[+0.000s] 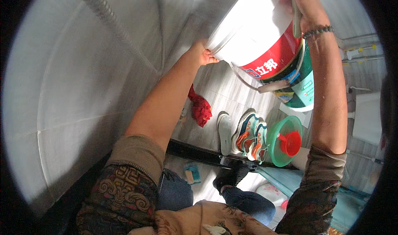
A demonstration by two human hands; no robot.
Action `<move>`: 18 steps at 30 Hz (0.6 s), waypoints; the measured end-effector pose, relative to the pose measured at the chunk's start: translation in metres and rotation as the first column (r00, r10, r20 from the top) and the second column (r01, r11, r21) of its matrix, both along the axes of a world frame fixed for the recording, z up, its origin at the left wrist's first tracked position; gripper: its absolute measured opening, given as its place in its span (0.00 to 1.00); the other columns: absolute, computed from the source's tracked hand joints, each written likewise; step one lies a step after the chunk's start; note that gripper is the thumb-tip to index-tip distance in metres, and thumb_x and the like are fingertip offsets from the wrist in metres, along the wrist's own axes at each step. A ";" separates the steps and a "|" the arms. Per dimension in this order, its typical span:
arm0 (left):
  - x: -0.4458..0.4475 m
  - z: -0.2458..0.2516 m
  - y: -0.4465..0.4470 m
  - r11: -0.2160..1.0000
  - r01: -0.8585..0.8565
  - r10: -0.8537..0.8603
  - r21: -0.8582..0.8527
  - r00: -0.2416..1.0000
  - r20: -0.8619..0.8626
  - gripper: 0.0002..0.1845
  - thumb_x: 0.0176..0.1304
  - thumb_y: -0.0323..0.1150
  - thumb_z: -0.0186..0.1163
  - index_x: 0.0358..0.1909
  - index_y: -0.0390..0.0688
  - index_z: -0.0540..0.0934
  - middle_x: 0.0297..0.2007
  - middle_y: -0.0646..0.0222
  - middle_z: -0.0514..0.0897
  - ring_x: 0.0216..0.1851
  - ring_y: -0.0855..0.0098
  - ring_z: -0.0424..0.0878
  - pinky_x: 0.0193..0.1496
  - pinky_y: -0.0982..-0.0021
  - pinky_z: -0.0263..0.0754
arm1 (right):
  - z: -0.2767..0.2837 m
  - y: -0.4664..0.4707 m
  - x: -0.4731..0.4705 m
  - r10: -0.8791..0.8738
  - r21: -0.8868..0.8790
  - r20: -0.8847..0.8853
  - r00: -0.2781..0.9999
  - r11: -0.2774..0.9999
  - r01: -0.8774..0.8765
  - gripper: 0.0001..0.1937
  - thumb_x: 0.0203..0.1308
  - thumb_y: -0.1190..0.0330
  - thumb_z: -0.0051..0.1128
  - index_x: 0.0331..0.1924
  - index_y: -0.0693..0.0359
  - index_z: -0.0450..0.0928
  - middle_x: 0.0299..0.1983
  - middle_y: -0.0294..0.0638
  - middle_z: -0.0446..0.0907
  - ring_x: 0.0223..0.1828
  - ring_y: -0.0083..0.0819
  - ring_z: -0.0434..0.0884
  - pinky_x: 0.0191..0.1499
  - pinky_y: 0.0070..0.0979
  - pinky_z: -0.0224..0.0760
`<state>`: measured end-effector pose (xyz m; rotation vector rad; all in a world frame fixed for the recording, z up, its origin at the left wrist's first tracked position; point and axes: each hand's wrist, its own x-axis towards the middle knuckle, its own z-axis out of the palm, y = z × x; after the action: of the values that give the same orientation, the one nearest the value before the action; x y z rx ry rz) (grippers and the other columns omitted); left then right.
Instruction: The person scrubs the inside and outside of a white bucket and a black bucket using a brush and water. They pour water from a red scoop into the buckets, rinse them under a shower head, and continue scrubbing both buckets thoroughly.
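A large plastic paint bucket [264, 54], with a white upper part, a red and green printed label and a wire handle with a plastic grip, is tilted on its side in the air. My left hand [209, 54] grips its ribbed white rim. At the top of the view my right hand [300, 5] is raised by the bucket's upper side; a pale, flat bar lies at its palm. The bucket's inside and part of my right fingers are out of sight, so their hold is unclear.
Below stand a grey slipper [224, 134], a pair of sneakers [252, 137], and a green basin [275, 141] with a red dipper [291, 143]. A red cloth [201, 110] lies on the floor. A dark raised sill [196, 152] crosses before my feet. A metal hose [115, 26] hangs left.
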<state>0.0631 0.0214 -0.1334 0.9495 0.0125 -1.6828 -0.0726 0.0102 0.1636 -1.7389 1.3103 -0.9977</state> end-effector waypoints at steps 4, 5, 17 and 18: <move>0.004 -0.028 -0.002 0.987 -0.107 0.093 -0.121 0.989 -0.116 0.26 0.68 0.45 0.43 0.56 0.33 0.67 0.51 0.48 0.76 0.52 0.50 0.76 0.55 0.41 0.68 | -0.007 0.000 0.007 0.185 -0.053 0.047 0.982 0.982 -0.182 0.07 0.55 0.72 0.57 0.33 0.67 0.74 0.21 0.35 0.71 0.19 0.22 0.69 0.21 0.22 0.60; 0.010 -0.036 0.000 0.982 -0.122 0.107 -0.143 0.988 -0.112 0.26 0.68 0.46 0.42 0.57 0.33 0.67 0.51 0.48 0.76 0.52 0.49 0.76 0.56 0.41 0.67 | -0.008 0.000 0.009 0.167 -0.034 0.051 0.985 0.986 -0.165 0.07 0.54 0.72 0.57 0.33 0.67 0.74 0.21 0.35 0.71 0.19 0.22 0.68 0.22 0.22 0.60; 0.003 -0.061 0.014 0.980 -0.146 0.136 -0.135 0.987 -0.085 0.30 0.67 0.45 0.46 0.66 0.41 0.58 0.65 0.53 0.63 0.61 0.47 0.67 0.60 0.38 0.61 | -0.048 -0.008 -0.010 0.097 0.057 0.144 0.985 0.993 -0.106 0.15 0.54 0.76 0.56 0.46 0.71 0.70 0.25 0.37 0.73 0.24 0.22 0.72 0.25 0.20 0.64; -0.004 -0.065 0.014 0.979 -0.124 0.106 -0.159 0.987 -0.118 0.30 0.67 0.45 0.46 0.66 0.41 0.58 0.65 0.54 0.63 0.61 0.47 0.68 0.60 0.38 0.61 | -0.056 -0.021 -0.016 0.126 0.041 0.069 0.990 0.991 -0.129 0.16 0.54 0.76 0.57 0.46 0.72 0.71 0.27 0.39 0.75 0.28 0.25 0.75 0.28 0.22 0.67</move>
<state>0.0589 0.0352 -0.1986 0.7180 0.0001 -1.6004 -0.0889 -0.0112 0.1081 -1.7177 1.1569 -0.9377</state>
